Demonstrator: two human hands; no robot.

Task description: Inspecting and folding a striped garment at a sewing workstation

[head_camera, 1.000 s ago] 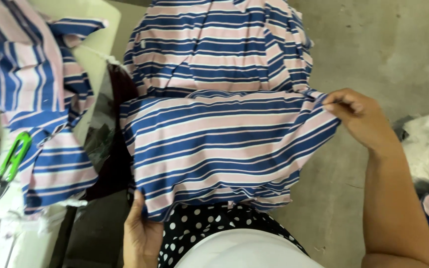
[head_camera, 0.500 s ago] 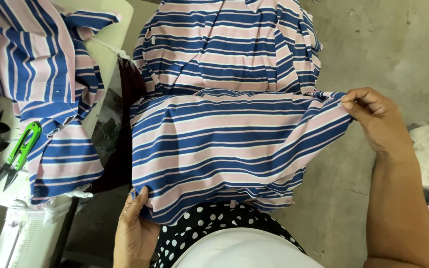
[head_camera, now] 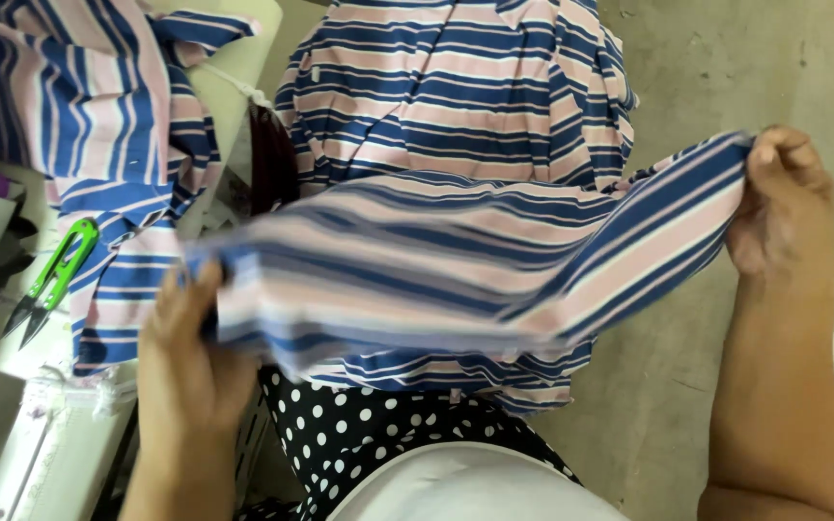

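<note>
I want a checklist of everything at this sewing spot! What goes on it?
Surface: white machine table at the left, partly covered by cloth.
Job's things: striped cloth piece, blue, pink and white, stretched between both hands; blurred at its left end.
Clutter: green thread snips on the table; striped pile beside them; more striped cloth beyond.
Hands: left hand grips the piece's left end; right hand pinches its right corner.
Cables: nothing seen.
Surroundings: grey concrete floor.

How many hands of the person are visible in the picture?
2. The left hand grips the lower left end of the striped cloth; the right hand pinches its right end, higher up.
</note>
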